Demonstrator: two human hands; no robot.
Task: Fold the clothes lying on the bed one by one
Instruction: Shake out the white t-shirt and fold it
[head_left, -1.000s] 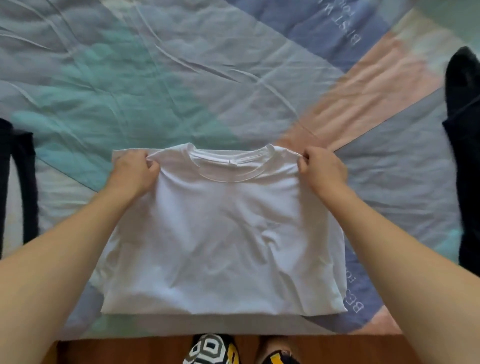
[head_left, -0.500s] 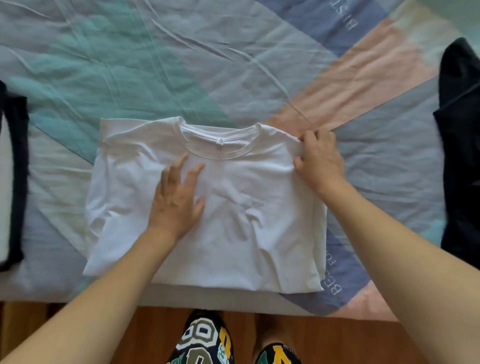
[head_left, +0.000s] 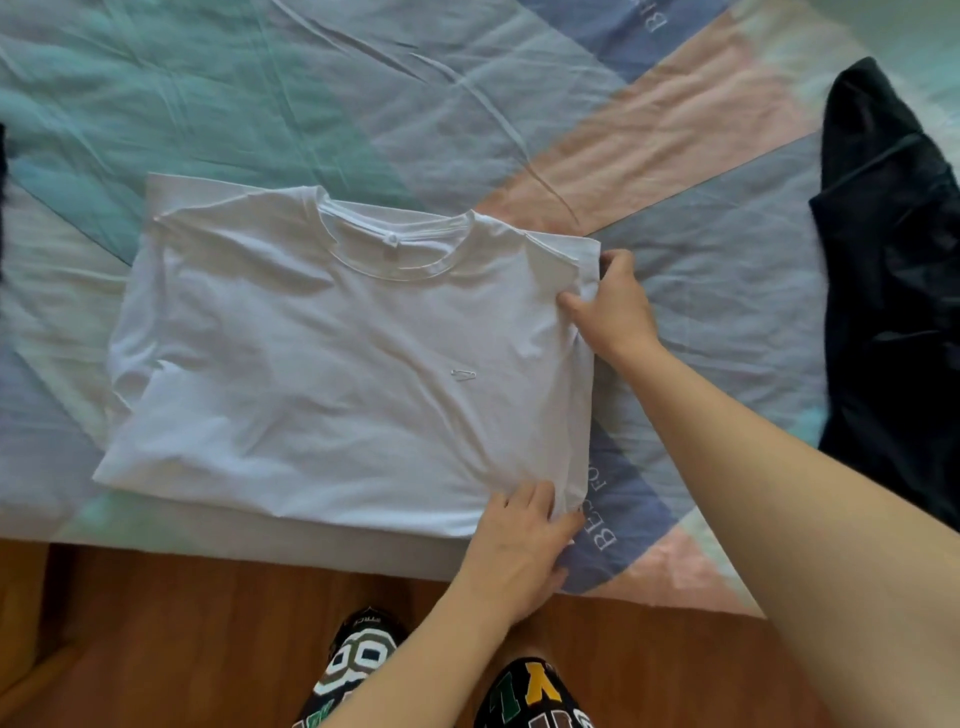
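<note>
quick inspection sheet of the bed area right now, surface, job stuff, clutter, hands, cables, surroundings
surface: bedsheet with teal, grey, pink and blue panels and printed lettering, creased.
job's things: white t-shirt lies partly folded, collar away from the person; black garment lies unfolded at the right edge of the bed.
clutter: a dark item just shows at the left edge; cannot tell what it is.
hands: left hand grips the shirt's near right corner; right hand pinches its right edge near the shoulder.
cables: nothing seen.
surroundings: wooden floor below the bed edge; the person's patterned shorts show at the bottom.
</note>
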